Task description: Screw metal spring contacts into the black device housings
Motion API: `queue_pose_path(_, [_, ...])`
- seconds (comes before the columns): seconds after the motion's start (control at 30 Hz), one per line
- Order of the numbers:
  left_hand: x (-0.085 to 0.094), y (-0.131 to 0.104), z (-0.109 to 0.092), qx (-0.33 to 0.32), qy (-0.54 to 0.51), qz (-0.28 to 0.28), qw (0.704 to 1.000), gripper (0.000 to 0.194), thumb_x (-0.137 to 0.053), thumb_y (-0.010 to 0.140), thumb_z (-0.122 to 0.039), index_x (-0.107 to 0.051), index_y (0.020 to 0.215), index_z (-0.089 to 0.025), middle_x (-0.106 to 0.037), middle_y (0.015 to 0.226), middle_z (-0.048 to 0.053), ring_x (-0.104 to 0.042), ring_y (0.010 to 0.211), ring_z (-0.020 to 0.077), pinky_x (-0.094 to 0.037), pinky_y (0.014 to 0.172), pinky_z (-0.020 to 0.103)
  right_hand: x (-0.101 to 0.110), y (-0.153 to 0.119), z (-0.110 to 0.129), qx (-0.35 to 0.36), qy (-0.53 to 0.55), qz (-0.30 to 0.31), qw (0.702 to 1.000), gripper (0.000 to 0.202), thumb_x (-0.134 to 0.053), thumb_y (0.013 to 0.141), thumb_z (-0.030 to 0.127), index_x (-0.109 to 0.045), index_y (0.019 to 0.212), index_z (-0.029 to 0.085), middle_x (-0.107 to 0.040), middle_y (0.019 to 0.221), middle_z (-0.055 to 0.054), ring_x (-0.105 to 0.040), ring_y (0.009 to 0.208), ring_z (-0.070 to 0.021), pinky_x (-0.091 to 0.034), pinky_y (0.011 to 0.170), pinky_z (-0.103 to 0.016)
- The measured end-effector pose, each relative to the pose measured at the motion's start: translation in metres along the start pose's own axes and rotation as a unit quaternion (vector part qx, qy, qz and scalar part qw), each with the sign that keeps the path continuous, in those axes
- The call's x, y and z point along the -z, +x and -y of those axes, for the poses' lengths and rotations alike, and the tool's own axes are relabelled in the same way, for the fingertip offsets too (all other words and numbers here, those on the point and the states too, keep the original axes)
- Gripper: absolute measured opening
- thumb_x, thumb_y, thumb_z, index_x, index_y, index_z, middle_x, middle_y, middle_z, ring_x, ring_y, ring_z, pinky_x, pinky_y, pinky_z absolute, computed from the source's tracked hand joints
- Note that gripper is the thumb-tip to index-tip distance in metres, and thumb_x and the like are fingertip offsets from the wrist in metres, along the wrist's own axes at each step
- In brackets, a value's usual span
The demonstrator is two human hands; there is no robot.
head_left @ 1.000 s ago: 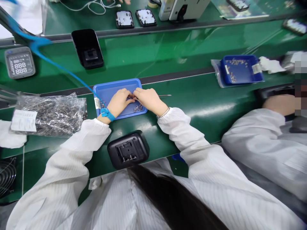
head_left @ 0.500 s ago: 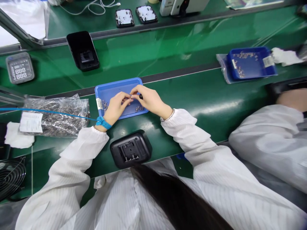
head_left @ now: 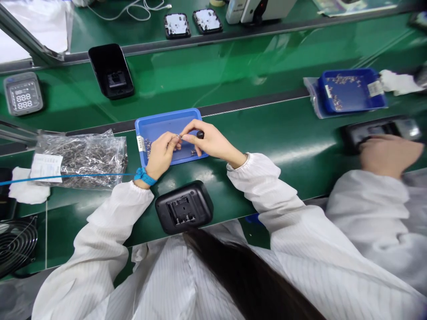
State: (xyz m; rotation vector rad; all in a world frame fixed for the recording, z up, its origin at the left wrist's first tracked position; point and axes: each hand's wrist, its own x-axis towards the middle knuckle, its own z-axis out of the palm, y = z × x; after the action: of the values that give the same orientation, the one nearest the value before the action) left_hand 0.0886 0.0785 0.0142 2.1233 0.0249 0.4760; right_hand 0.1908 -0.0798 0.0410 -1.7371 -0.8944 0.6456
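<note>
over one light blue tray (head_left: 168, 114), the left hand (head_left: 160, 154) has its grip pinched on a small metal piece (head_left: 179, 137); the right hand (head_left: 215, 140) grips one black-ended tool (head_left: 200, 134) (its tip is hidden). left of that tray: one bag (head_left: 93, 155), label (head_left: 46, 166) unreadable, and one display (head_left: 24, 95) showing 888 twice. right of it, green tabletop (head_left: 273, 129) stretches to one dark blue tray (head_left: 353, 95).

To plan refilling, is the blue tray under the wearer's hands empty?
Not empty: the blue tray holds small metal parts beside its label.
</note>
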Motion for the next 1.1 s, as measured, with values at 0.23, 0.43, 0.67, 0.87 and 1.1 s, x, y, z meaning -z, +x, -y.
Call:
queue_pose_path(0.23, [0.000, -0.002, -0.001, 0.035, -0.040, -0.032, 0.998, 0.052, -0.037, 0.098, -0.062, -0.051, 0.071, -0.019, -0.057, 0.065, 0.000, -0.054, 0.062, 0.0136, -0.043, 0.063, 0.027, -0.009, 0.002, 0.012, 0.152, -0.122, -0.034, 0.980, 0.027, -0.062, 0.089, 0.038, -0.061, 0.104, 0.015, -0.067, 0.107, -0.006, -0.061, 0.101, -0.0168, -0.046, 0.093, -0.030])
queue_pose_path(0.43, [0.004, -0.002, -0.002, 0.060, -0.116, -0.022, 0.991, 0.055, -0.041, 0.096, -0.065, -0.050, 0.067, -0.019, -0.051, 0.054, -0.002, -0.050, 0.049, 0.0104, -0.041, 0.054, 0.024, -0.009, 0.011, 0.009, 0.138, -0.188, -0.042, 0.971, 0.019, -0.054, 0.094, 0.030, -0.065, 0.099, 0.015, -0.069, 0.102, -0.006, -0.062, 0.095, -0.0161, -0.046, 0.090, -0.029])
queue_pose_path(0.67, [0.013, 0.001, -0.012, 0.077, -0.202, 0.064, 0.974, 0.057, -0.051, 0.089, -0.069, -0.055, 0.066, -0.017, -0.053, 0.054, -0.001, -0.053, 0.049, 0.0106, -0.043, 0.051, 0.024, -0.002, 0.001, 0.014, 0.190, -0.224, -0.010, 0.956, 0.029, -0.053, 0.097, 0.034, -0.064, 0.118, 0.016, -0.068, 0.112, -0.007, -0.062, 0.102, -0.0162, -0.048, 0.088, -0.028])
queue_pose_path(0.87, [0.019, -0.019, -0.037, 0.115, -0.320, 0.180, 0.923, 0.049, -0.057, 0.089, -0.064, -0.056, 0.070, -0.019, -0.041, 0.049, -0.005, -0.047, 0.044, 0.0114, -0.045, 0.051, 0.028, 0.015, -0.031, 0.038, 0.246, -0.275, 0.065, 0.927, 0.030, -0.043, 0.102, 0.026, -0.062, 0.125, 0.025, -0.064, 0.125, -0.002, -0.061, 0.111, -0.0113, -0.047, 0.078, -0.020])
queue_pose_path(1.1, [0.016, -0.057, -0.067, 0.153, -0.430, 0.289, 0.842, 0.046, -0.053, 0.095, -0.053, -0.043, 0.066, -0.019, -0.033, 0.051, -0.006, -0.035, 0.044, 0.0093, -0.041, 0.049, 0.026, 0.003, -0.080, 0.035, 0.397, -0.408, -0.055, 0.820, 0.026, -0.042, 0.101, 0.015, -0.061, 0.118, 0.021, -0.071, 0.109, 0.004, -0.064, 0.081, -0.0012, -0.036, 0.057, -0.017])
